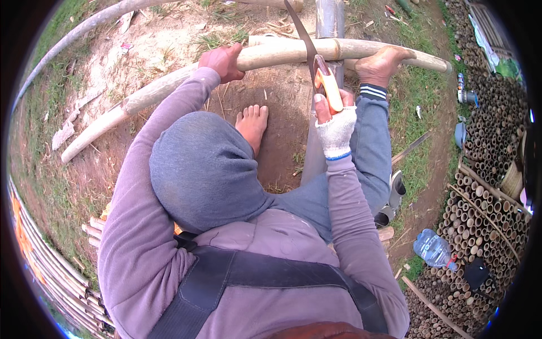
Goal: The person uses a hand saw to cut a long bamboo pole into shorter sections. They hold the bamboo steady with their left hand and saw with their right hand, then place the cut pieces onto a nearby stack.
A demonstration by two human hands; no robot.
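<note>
A pale bamboo pole [276, 53] lies crosswise over a grey post [330, 20]. My bare left hand [222, 62] grips the pole left of the post, its fingers partly hidden. In a white fingerless glove, my right hand [337, 124] is closed around the orange handle of a pruning saw [333, 93]. The saw's dark blade rises across the pole just left of the post, close to a joint in the bamboo. Whether its teeth sit in a cut, I cannot tell. My right foot [378, 65] presses on the pole right of the post.
My left foot [252, 125] stands on bare soil. Stacks of cut bamboo tubes [474, 220] fill the right side, with a clear plastic bottle [433, 248] on them. Long poles [56, 265] lie at lower left. Another curved pole [84, 28] spans the upper left.
</note>
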